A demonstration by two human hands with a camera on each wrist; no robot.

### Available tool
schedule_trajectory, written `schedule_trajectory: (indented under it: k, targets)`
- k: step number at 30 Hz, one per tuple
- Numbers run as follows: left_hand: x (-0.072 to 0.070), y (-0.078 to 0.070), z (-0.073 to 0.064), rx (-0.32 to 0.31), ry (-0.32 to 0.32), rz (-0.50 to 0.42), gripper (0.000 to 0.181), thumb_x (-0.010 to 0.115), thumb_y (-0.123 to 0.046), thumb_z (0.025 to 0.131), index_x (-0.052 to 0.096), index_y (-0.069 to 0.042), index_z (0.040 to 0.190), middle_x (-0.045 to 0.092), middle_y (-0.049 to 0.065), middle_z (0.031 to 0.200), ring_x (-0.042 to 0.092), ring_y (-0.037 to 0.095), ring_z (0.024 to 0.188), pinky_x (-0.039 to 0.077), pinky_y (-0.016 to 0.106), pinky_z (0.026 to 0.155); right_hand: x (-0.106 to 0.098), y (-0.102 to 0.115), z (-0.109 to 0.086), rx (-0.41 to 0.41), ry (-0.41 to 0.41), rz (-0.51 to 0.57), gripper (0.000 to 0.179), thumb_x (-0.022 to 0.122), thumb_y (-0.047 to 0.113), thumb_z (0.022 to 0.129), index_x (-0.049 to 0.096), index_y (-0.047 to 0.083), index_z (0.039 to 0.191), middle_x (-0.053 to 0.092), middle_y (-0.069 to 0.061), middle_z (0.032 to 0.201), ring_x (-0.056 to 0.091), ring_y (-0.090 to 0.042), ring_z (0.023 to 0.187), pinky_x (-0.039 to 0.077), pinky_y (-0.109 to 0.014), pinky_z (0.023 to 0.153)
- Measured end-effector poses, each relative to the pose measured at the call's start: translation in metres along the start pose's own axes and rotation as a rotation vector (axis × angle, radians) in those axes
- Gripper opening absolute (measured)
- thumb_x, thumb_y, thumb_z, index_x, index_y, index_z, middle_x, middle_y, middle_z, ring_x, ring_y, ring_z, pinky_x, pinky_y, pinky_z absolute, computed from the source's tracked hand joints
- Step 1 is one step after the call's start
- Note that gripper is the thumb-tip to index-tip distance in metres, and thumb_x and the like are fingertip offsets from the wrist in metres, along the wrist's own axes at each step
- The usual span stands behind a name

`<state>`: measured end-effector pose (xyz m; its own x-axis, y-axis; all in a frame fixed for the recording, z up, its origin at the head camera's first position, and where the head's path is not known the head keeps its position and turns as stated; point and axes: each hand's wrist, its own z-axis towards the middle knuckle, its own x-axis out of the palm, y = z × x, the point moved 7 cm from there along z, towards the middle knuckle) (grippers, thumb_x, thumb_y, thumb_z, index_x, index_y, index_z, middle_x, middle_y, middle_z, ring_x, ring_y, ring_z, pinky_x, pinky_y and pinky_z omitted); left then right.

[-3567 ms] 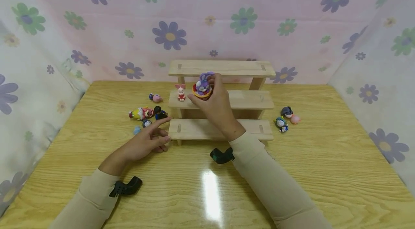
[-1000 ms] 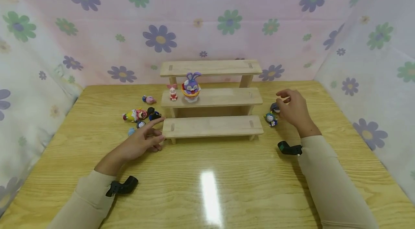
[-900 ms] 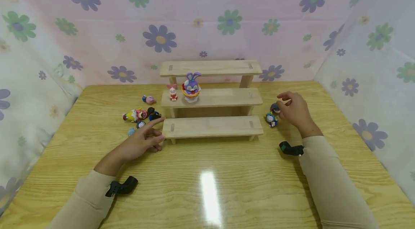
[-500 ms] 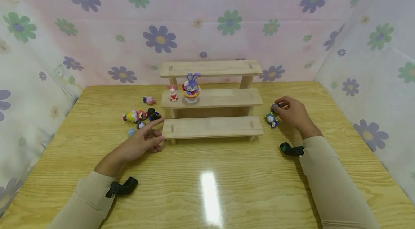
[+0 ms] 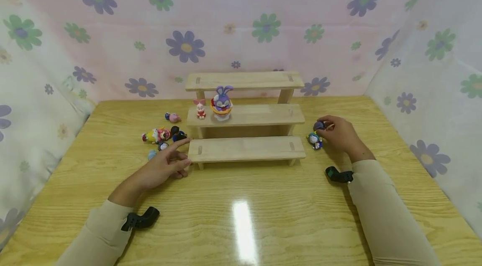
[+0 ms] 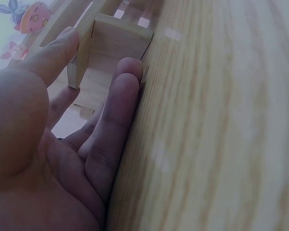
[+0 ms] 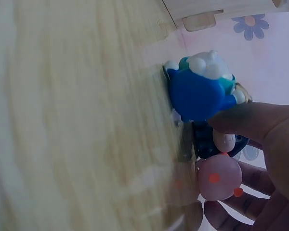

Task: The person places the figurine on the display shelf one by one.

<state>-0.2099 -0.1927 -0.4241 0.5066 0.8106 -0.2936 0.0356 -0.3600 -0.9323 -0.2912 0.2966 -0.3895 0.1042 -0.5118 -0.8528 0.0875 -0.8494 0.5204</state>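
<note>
Thumb & forefinger of the R hand (image 5: 340, 133) pinch a dark grey figurine (image 5: 319, 126) at the R end of a three-tier wooden stand (image 5: 244, 80); a sec. ago the same fingertips hung apart next to it. The toy looks to be on the tabletop (image 5: 203, 224), w/ no clear sign of lift.

Approx. 4 secs. back, that hand held a purple bunny in a basket (image 5: 222, 102) over the mid. tier (image 5: 263, 114). Now the bunny stands upright there, hands off, beside a pink-eared piglet fig. (image 5: 201, 110). Judging by that, one placement is done & another pick-up is just under way.

Close quarters at R: a blue-backed fig. (image 7: 197, 94) sits right by the thumb, & a pink round fig. (image 7: 219, 178) lies next to the fingers; can't tell if either is being touched. A snag on these nbrs. looks possible.

L hand (image 5: 162, 167), unmoved & gripping nothing, has its straight forefinger & thumb at the L end of the bottom tier (image 5: 244, 149), prob. steadying it.
</note>
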Motion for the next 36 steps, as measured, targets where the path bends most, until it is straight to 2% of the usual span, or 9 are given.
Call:
schedule_trajectory:
  k: [4, 11, 15, 20, 24, 28, 36]
  targets:
    - [0.000, -0.002, 0.000, 0.006, -0.003, 0.004, 0.070, 0.057, -0.031, 0.103, 0.018, -0.024, 0.161, 0.056, 0.025, 0.126, 0.070, 0.025, 0.092, 0.060, 0.034, 0.080, -0.001, 0.002, 0.000, -0.017, -0.028, -0.009, 0.043, 0.060, 0.025, 0.101, 0.056, 0.002, 0.137, 0.062, -0.026, 0.120, 0.062, -0.038, 0.103, 0.054, -0.049, 0.079]
    - [0.000, -0.002, -0.002, 0.006, 0.002, -0.007, 0.071, 0.058, -0.028, 0.103, 0.017, -0.021, 0.162, 0.055, 0.028, 0.126, 0.070, 0.026, 0.092, 0.060, 0.034, 0.079, -0.002, 0.002, -0.001, -0.010, -0.057, 0.019, 0.048, 0.059, 0.030, 0.102, 0.054, 0.000, 0.138, 0.060, -0.028, 0.128, 0.060, -0.043, 0.113, 0.053, -0.056, 0.089]
    - [0.000, -0.001, -0.002, 0.007, 0.001, -0.012, 0.071, 0.058, -0.030, 0.103, 0.017, -0.022, 0.161, 0.055, 0.027, 0.127, 0.070, 0.026, 0.092, 0.060, 0.034, 0.079, -0.006, 0.006, -0.002, -0.007, -0.107, 0.036, 0.048, 0.059, 0.031, 0.101, 0.054, 0.001, 0.138, 0.060, -0.028, 0.128, 0.061, -0.043, 0.111, 0.054, -0.055, 0.087]
    - [0.000, -0.001, -0.001, 0.007, 0.007, -0.008, 0.072, 0.058, -0.032, 0.103, 0.017, -0.022, 0.162, 0.055, 0.025, 0.127, 0.071, 0.025, 0.093, 0.060, 0.035, 0.080, -0.014, 0.014, -0.003, -0.045, -0.217, 0.053, 0.045, 0.062, 0.028, 0.100, 0.058, 0.000, 0.135, 0.062, -0.028, 0.125, 0.065, -0.041, 0.101, 0.058, -0.040, 0.068]
    - [0.000, -0.002, -0.001, 0.007, 0.006, -0.012, 0.072, 0.058, -0.031, 0.103, 0.017, -0.022, 0.162, 0.055, 0.025, 0.126, 0.070, 0.026, 0.093, 0.059, 0.035, 0.080, -0.021, 0.021, -0.004, -0.069, -0.318, 0.083, 0.044, 0.064, 0.027, 0.098, 0.060, 0.001, 0.133, 0.064, -0.026, 0.125, 0.067, -0.038, 0.098, 0.052, -0.021, 0.059]
    - [-0.001, -0.003, -0.001, 0.010, 0.006, -0.014, 0.072, 0.057, -0.030, 0.103, 0.017, -0.022, 0.162, 0.055, 0.027, 0.126, 0.070, 0.026, 0.092, 0.059, 0.034, 0.080, -0.027, 0.032, -0.008, -0.099, -0.402, 0.132, 0.043, 0.063, 0.026, 0.098, 0.061, 0.001, 0.133, 0.066, -0.025, 0.119, 0.067, -0.036, 0.095, 0.045, -0.009, 0.058]
    - [-0.001, -0.004, -0.001, 0.007, 0.007, -0.006, 0.072, 0.057, -0.029, 0.103, 0.016, -0.022, 0.162, 0.055, 0.027, 0.126, 0.070, 0.026, 0.092, 0.060, 0.034, 0.079, -0.035, 0.059, -0.017, -0.175, -0.526, 0.197, 0.040, 0.063, 0.022, 0.097, 0.063, 0.001, 0.132, 0.067, -0.023, 0.115, 0.067, -0.035, 0.091, 0.042, -0.001, 0.067]
